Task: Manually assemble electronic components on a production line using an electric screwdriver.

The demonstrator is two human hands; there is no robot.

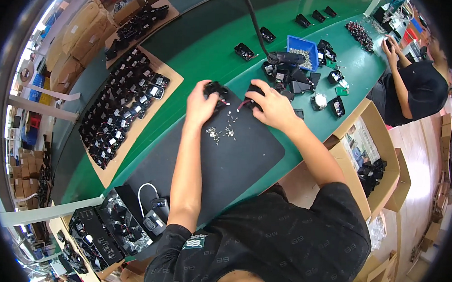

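Observation:
Over the far end of a black mat [245, 157], my left hand [201, 103] is closed round a small black plastic housing [217, 89] with dark red wires and a pale connector. To its right, my right hand [273, 107] grips a similar black housing [252, 92], also trailing a red wire. The two housings are apart. Loose small screws [229, 133] lie scattered on the mat between my forearms. Past my right hand sits a pile of black housing parts [296, 81], next to a blue bin [311, 46] of small metal pieces.
At left, a cardboard sheet [170, 80] carries rows of black units. Black boxes [98, 233] of parts stand at lower left near a white cable. An open carton [390, 183] is at my right. A co-worker [415, 83] works at far right. A black cable [254, 21] hangs ahead.

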